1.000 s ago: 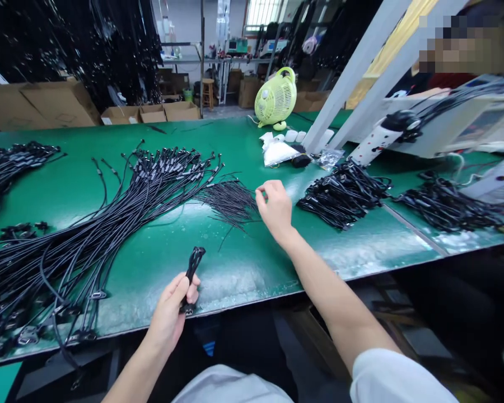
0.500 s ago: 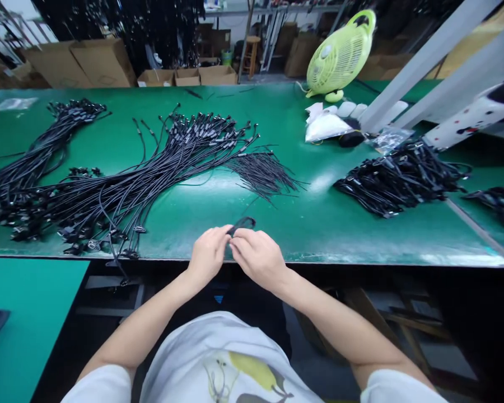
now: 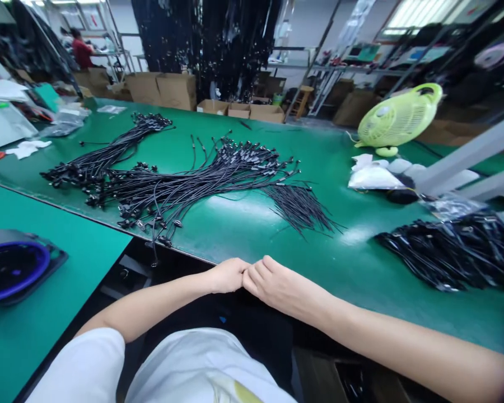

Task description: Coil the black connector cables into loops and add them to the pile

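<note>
My left hand and my right hand meet at the front edge of the green table, fingers curled closed against each other. The small loop of black cable seen between them half a second ago is now hidden behind the fingers. Beyond my hands lies a large bundle of black cables with connectors at both ends. A heap of thin black ties lies at its right end. To the right is a pile of folded black cables.
Another cable bundle lies farther left. A yellow-green fan and a white bag stand at the back right, near a slanted white post. A purple-rimmed dark object sits at left. Cardboard boxes and a distant person are behind.
My view has swung left and up, so the table things appear farther right. My hands have drawn closer together, and the black cable loop has gone out of sight behind them.
</note>
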{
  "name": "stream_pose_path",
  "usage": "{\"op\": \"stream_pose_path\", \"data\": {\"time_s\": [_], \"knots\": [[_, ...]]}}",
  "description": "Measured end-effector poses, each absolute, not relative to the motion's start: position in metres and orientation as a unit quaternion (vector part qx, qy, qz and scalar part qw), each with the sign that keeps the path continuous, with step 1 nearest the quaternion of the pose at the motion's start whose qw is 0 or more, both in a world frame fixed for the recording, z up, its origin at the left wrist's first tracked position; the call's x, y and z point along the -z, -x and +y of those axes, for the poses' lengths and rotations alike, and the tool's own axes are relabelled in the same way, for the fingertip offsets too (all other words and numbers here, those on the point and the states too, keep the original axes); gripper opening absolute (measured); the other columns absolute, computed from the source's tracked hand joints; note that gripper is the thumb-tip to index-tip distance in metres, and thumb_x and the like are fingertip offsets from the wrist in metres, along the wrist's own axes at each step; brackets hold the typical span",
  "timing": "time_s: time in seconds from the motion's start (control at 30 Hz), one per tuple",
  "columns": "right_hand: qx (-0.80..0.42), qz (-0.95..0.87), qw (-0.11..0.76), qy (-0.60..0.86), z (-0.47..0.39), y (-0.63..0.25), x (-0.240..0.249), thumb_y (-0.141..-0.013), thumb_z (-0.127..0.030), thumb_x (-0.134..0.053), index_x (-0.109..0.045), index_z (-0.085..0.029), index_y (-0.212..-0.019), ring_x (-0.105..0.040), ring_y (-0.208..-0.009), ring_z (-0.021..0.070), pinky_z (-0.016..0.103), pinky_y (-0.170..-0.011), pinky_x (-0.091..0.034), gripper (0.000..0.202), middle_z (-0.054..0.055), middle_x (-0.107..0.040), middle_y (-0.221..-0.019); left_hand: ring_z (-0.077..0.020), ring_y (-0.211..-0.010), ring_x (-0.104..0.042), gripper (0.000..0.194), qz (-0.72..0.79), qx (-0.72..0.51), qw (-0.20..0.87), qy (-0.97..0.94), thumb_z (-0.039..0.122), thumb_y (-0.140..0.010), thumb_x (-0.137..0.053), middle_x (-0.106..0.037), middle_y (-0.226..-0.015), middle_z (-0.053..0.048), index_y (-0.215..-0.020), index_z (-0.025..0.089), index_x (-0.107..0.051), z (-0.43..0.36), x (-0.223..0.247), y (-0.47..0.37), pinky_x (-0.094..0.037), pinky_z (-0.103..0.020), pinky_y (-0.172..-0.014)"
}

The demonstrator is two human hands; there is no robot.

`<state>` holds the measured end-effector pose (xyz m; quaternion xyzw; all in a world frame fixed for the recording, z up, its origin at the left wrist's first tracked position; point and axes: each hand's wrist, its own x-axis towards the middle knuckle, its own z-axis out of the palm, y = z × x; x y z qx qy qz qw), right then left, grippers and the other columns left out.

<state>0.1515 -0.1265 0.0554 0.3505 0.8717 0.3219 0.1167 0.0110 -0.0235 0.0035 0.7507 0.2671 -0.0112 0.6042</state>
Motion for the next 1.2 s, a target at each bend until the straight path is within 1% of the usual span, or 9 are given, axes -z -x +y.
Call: {"op": "stream_pose_path", "data": {"time_s": [0.17,0.4,0.57,0.7,0.8,0.9,0.97,1.1,1.2], "knots": [[-0.332,0.852,0.171,-0.367,-0.135,-0.143,-0.049,-0.079,0.003,-0.029,-0.061,-0.017,-0.069,-0.039,-0.056,0.0213,0.035,-0.055,-0.024,0.038,0.007,-0.044,-0.060,-0.0079,-0.047,-0.038,0.016,0.262,0.030,0.634,-0.727,0.020,-0.076,-0.051,-0.045,-0.054,0.006,-0.065,0.016,-0.061,-0.023,-0.008,-0.006,-0.029,-0.022,-0.048],[-0.330,0.871,0.100,-0.350,-0.132,-0.143,-0.043,-0.077,0.003,-0.031,-0.057,-0.017,-0.063,-0.037,-0.053,0.0195,0.035,-0.054,-0.020,0.036,0.006,-0.041,-0.058,-0.0089,-0.054,-0.043,0.018,0.261,0.024,0.671,-0.694,0.011,-0.075,-0.047,-0.049,-0.056,0.005,-0.062,0.016,-0.059,-0.029,-0.013,-0.002,-0.037,-0.023,-0.057],[-0.283,0.827,-0.072,-0.480,-0.108,-0.152,-0.040,-0.081,-0.002,-0.038,-0.051,-0.018,-0.065,-0.039,-0.049,0.0150,0.031,-0.051,-0.022,0.026,0.002,-0.046,-0.058,-0.0176,-0.099,-0.058,0.029,0.209,-0.130,0.810,-0.532,0.015,-0.072,-0.056,-0.069,-0.097,-0.003,-0.098,0.017,-0.070,-0.029,-0.023,-0.007,-0.037,-0.033,-0.100],[-0.160,0.746,-0.271,-0.586,-0.091,-0.146,-0.039,-0.093,-0.015,-0.041,-0.056,-0.017,-0.074,-0.051,-0.056,0.0121,0.024,-0.054,-0.033,0.024,0.002,-0.057,-0.067,-0.0243,-0.110,-0.055,0.037,0.215,-0.271,0.824,-0.449,0.039,-0.088,-0.050,-0.068,-0.109,-0.009,-0.106,0.015,-0.071,-0.020,-0.032,-0.013,-0.034,-0.040,-0.105],[0.019,0.665,-0.409,-0.625,-0.087,-0.144,-0.035,-0.096,-0.026,-0.040,-0.057,-0.019,-0.075,-0.057,-0.062,0.0126,0.022,-0.058,-0.040,0.028,0.001,-0.061,-0.071,-0.0243,-0.116,-0.049,0.044,0.192,-0.331,0.725,-0.573,0.046,-0.094,-0.039,-0.061,-0.118,-0.009,-0.101,0.019,-0.074,-0.014,-0.040,-0.004,-0.031,-0.039,-0.107],[0.114,0.617,-0.441,-0.642,-0.089,-0.151,-0.033,-0.096,-0.032,-0.040,-0.051,-0.020,-0.065,-0.053,-0.057,0.0127,0.023,-0.054,-0.039,0.034,-0.001,-0.054,-0.062,-0.0235,-0.108,-0.045,0.047,0.189,-0.295,0.542,-0.764,0.053,-0.094,-0.039,-0.057,-0.108,-0.007,-0.095,0.025,-0.077,-0.014,-0.043,0.011,-0.029,-0.040,-0.105],[0.072,0.607,-0.444,-0.656,-0.094,-0.154,-0.034,-0.096,-0.032,-0.041,-0.050,-0.020,-0.066,-0.051,-0.060,0.0126,0.023,-0.057,-0.039,0.033,-0.001,-0.053,-0.063,-0.0223,-0.094,-0.046,0.052,0.190,-0.227,0.503,-0.812,0.061,-0.091,-0.039,-0.056,-0.092,-0.006,-0.098,0.026,-0.077,-0.013,-0.039,0.014,-0.032,-0.040,-0.097],[-0.060,0.686,-0.388,-0.613,-0.106,-0.142,-0.031,-0.098,-0.025,-0.038,-0.055,-0.019,-0.073,-0.047,-0.061,0.0119,0.024,-0.060,-0.034,0.030,0.001,-0.051,-0.067,-0.0161,-0.065,-0.041,0.079,0.247,-0.176,0.679,-0.669,0.074,-0.088,-0.021,-0.044,-0.065,-0.001,-0.098,0.017,-0.075,-0.004,-0.025,0.007,-0.038,-0.032,-0.073],[-0.020,0.723,-0.347,-0.597,-0.110,-0.133,-0.023,-0.099,-0.024,-0.036,-0.053,-0.019,-0.072,-0.045,-0.060,0.0111,0.023,-0.058,-0.032,0.032,0.000,-0.049,-0.066,-0.0132,-0.058,-0.035,0.077,0.249,-0.232,0.742,-0.577,0.073,-0.088,-0.023,-0.037,-0.060,0.002,-0.081,0.015,-0.073,-0.001,-0.028,0.008,-0.035,-0.028,-0.063]]}}
